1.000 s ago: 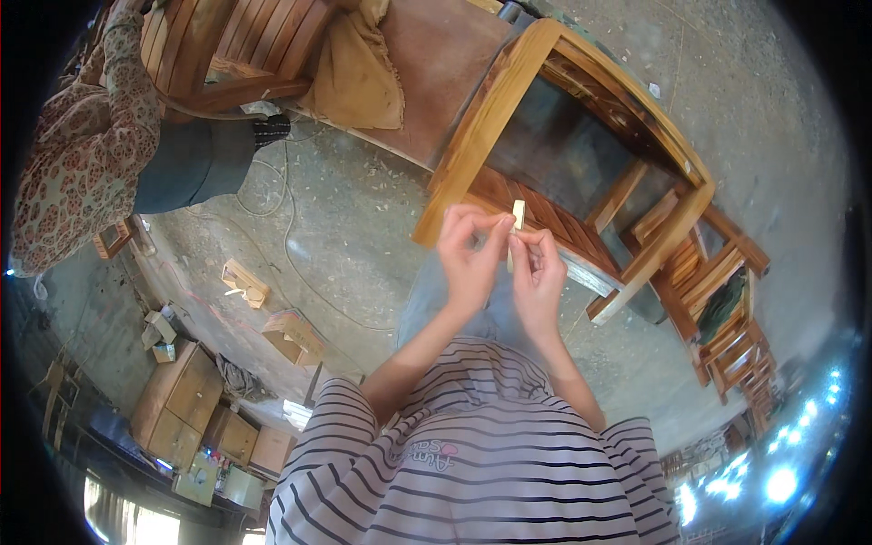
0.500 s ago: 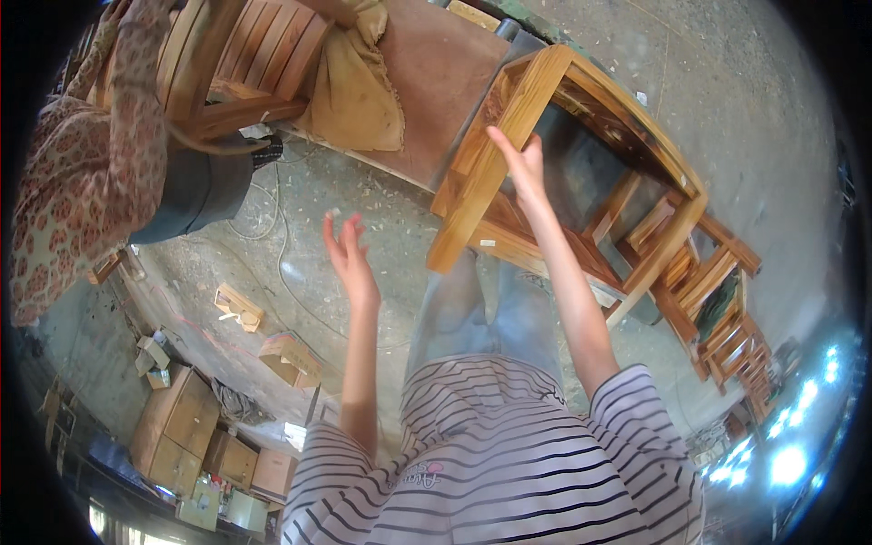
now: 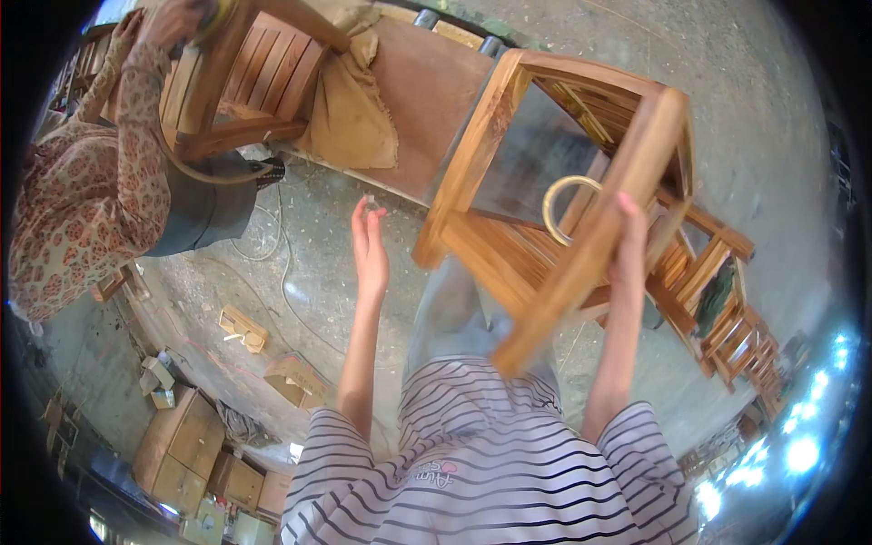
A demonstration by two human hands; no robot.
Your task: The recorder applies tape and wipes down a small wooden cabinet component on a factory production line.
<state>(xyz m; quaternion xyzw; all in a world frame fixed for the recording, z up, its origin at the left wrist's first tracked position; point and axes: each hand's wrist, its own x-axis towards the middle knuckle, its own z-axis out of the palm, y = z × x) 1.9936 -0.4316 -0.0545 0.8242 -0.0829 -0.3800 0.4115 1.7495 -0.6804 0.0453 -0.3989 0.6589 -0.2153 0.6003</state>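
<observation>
Since half a second ago the wooden chair frame [image 3: 563, 218] has swung up and toward the camera, filling the upper centre and right of the frame, and the right hand [image 3: 629, 241] has closed onto one of its legs. That hand wraps the pale leg at centre right, fingers curled round the far side; how tightly they grip cannot be told. The left hand [image 3: 370, 250] is raised at centre, apart from the chair, palm flat and fingers loosely spread, with thumb and forefinger pinching a small dark bit [image 3: 370, 202] too small to identify.

A yellow ring-shaped thing [image 3: 568, 207] shows just left of the right hand, through the frame's rails. By the look of it, the chair is being lifted and tipped for handling, carried by one hand only. A second grip from the left hand on the near leg would seem to be what steadies it.

At upper left, another person in a patterned sleeve [image 3: 91, 191] works on a slatted wooden piece [image 3: 259, 77] resting on a brown board [image 3: 409, 100]. Wood offcuts [image 3: 243, 329] lie on the concrete floor [image 3: 318, 272] at lower left.
</observation>
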